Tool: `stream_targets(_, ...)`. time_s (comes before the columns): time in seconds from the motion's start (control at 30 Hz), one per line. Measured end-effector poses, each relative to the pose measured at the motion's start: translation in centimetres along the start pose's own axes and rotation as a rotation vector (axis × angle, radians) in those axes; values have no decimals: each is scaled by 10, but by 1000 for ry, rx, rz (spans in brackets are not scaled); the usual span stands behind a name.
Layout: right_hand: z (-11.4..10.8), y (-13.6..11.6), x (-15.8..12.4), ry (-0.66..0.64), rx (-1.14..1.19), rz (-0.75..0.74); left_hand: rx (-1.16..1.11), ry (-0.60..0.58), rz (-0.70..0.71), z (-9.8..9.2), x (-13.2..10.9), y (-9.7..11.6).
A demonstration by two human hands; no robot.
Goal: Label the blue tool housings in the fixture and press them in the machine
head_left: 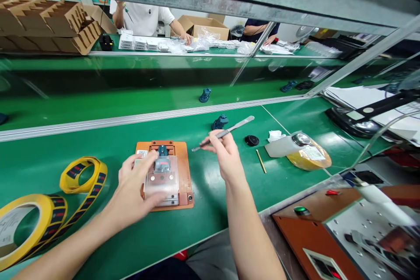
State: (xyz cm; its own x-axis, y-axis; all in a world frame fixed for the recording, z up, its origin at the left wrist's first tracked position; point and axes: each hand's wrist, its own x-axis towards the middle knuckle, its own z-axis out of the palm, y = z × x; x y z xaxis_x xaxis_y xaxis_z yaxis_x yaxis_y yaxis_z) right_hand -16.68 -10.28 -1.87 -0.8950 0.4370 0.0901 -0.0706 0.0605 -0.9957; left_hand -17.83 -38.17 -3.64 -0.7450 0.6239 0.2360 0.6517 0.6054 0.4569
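The left hand (pixel 133 186) lies spread on the clear cover (pixel 166 179) of an orange fixture (pixel 186 175) — the right hand (pixel 223 157) pinches a steel spatula (pixel 234 126), slanting toward it.

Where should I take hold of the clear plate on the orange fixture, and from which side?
Take the clear plate by its left and right edges, coming from above, since it lies flat on the orange fixture. Your left hand already covers its left part. The right edge looks free, but your right hand holds a metal spatula.
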Motion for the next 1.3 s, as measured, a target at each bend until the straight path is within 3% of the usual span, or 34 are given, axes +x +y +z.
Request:
stream_targets(0.07,-20,10,-14,60,-343,-43,-67,46,-93,1,5,-4)
stream_targets(0.13,-37,27,-29,73,-642,-96,-77,139,-48,0,1,-3)
stream_targets(0.23,-57,61,-45,63,-897,-182,-42,401,245,0,-28,7)
stream_targets(0.27,-62,71,-47,63,-962,-200,-53,437,367,1,-42,11)
stream_targets(0.33,-68,85,-50,76,-1077,-220,-85,348,578,2,-68,17)
stream_targets(0.4,-67,87,-51,109,-1137,-250,-57,128,721,3,-84,22)
stream_targets(0.5,-48,72,-53,56,-1023,-326,-3,-30,784,3,-85,27)
stream_targets(0.67,6,40,-56,-549,-600,-407,-58,-28,671,9,-71,27)
stream_targets(0.73,20,39,-54,-661,-539,-389,-80,-10,641,17,-76,23)
stream_targets(1.0,32,55,-33,-679,-524,-257,-146,-22,670,45,-99,5)
stream_targets(1.3,37,46,-35,-732,-568,-319,-171,151,641,52,-90,11)
